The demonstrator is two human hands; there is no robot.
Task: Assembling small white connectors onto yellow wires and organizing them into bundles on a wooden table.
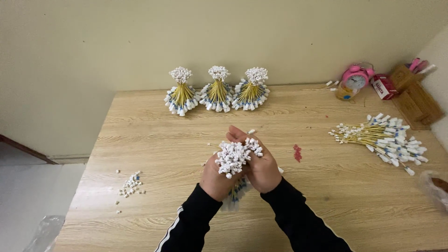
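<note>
Table (pixel 326 196) matt light wood grain; wire bundle (pixel 235 156) white plastic connectors; alarm clock (pixel 355 78) glossy pink.

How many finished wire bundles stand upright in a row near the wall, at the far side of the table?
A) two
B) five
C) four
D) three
D: three tied bundles of yellow wires with white connector tips stand side by side near the wall, while both hands, left hand and right hand, grip another bundle.

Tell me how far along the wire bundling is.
Done: three tied bundles stand at the table's back edge. In hand: left hand and right hand grip a fourth bundle. Left: loose wires lie in a pile on the right.
</note>
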